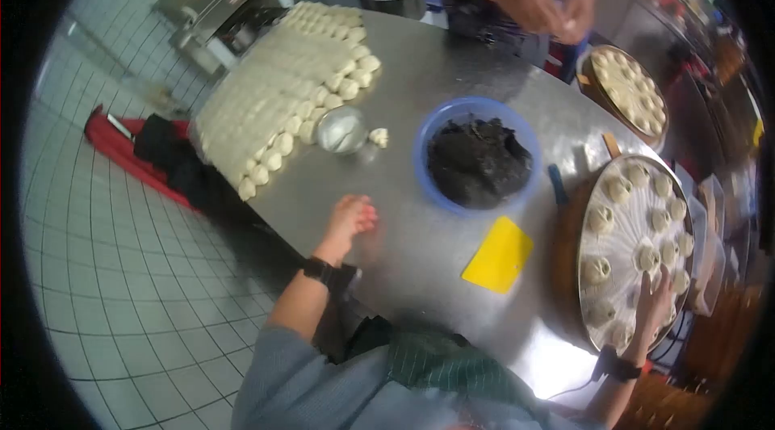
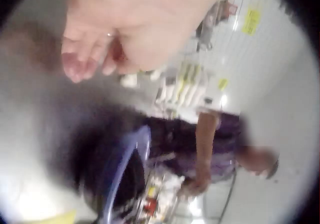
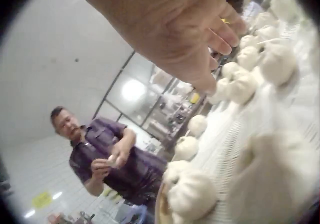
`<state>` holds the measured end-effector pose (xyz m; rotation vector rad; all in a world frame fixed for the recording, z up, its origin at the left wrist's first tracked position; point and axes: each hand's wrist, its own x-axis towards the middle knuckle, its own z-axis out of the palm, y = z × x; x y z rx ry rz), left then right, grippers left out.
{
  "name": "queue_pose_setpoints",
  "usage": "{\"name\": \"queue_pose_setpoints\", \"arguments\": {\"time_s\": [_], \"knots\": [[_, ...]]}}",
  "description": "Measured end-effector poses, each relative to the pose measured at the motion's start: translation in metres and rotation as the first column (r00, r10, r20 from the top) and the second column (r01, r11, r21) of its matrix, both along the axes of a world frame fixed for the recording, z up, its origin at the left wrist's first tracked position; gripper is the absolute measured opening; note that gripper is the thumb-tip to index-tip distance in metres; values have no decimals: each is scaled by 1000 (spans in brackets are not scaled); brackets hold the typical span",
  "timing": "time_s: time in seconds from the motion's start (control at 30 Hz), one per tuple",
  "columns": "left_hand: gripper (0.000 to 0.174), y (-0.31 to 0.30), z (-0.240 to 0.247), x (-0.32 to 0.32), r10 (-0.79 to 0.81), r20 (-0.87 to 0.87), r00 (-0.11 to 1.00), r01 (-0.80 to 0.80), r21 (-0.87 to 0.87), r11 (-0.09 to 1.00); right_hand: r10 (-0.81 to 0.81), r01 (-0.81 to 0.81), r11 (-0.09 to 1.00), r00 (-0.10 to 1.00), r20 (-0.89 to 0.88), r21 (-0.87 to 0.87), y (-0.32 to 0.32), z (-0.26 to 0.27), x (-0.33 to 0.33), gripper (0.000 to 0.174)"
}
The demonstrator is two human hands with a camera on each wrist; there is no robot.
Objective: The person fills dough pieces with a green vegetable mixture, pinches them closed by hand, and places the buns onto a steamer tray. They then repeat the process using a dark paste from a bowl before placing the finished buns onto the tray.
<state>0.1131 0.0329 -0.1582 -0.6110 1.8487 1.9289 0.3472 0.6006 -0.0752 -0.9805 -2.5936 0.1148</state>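
Observation:
Over the table my left hand hangs with loosely curled fingers and nothing in it. A blue bowl of dark filling stands ahead of it to the right. My right hand reaches over a lined round steamer filled with several pleated buns. Its fingers point toward a bun in the right wrist view, the thumb tip right at that bun's side. Those fingers are spread rather than wrapped round it. A yellow scraper lies between bowl and steamer.
Rows of dough pieces, partly under a clear sheet, cover the table's far left. A metal bowl and a small dough lump sit nearby. Opposite, a person handles something pale. Another bun-filled steamer stands at right.

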Motion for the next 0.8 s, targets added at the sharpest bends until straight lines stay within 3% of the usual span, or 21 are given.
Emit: {"name": "queue_pose_setpoints", "arguments": {"time_s": [0.1, 0.13, 0.17, 0.2, 0.23, 0.27, 0.3, 0.37, 0.47, 0.5, 0.63, 0.7, 0.73, 0.8], "knots": [[30, -74, -31, -36, 381, -96, 919, -386, -40, 921, 158, -170, 983, 976, -149, -67, -56, 25, -55, 35], [28, -89, -33, -51, 411, -164, 897, -425, -61, 903, 258, -319, 938, 902, -347, -132, -81, 18, -76, 32], [27, -103, -35, -66, 436, -229, 870, -463, -81, 883, 376, -423, 896, 886, -270, -139, -105, 22, -93, 32], [27, -110, -31, -80, 453, -224, 863, -478, -67, 876, 419, -492, 848, 849, -322, -196, -136, 21, -111, 33], [27, -114, -25, -94, 421, -265, 868, -475, -189, 860, 433, -508, 801, 857, -279, -316, -211, 68, -131, 30], [28, -119, -20, -109, 383, -300, 874, -469, -308, 828, 443, -546, 774, 829, -341, -321, -226, 41, -142, 27], [28, -128, -33, -128, 399, -298, 867, -481, -294, 826, 514, -634, 701, 766, -387, -326, -255, 41, -158, 25], [35, -144, -73, -164, 228, -254, 940, -332, -522, 786, 682, -733, 626, 680, -268, -266, -303, 40, -184, 30], [37, -132, -50, -185, 123, -183, 975, -212, -622, 754, 817, -841, 479, 532, -223, -253, -369, 41, -212, 32], [37, -125, -38, -188, 126, -179, 976, -210, -610, 764, 854, -878, 419, 468, -228, -231, -383, 34, -220, 32], [22, -114, -30, -193, 199, -350, 915, -364, -511, 779, 861, -873, 351, 443, -251, -339, -431, 27, -243, 30], [18, -114, -35, -191, 76, -573, 816, -401, -467, 788, 858, -865, 333, 443, -260, -374, -445, 18, -254, 29], [21, -119, -45, -185, 213, -543, 812, -416, -284, 864, 832, -833, 309, 471, -294, -458, -451, 11, -258, 28], [28, -132, -16, -151, 342, -295, 892, -348, 33, 937, 753, -721, 242, 562, -343, -649, -465, -12, -264, 29]]}}
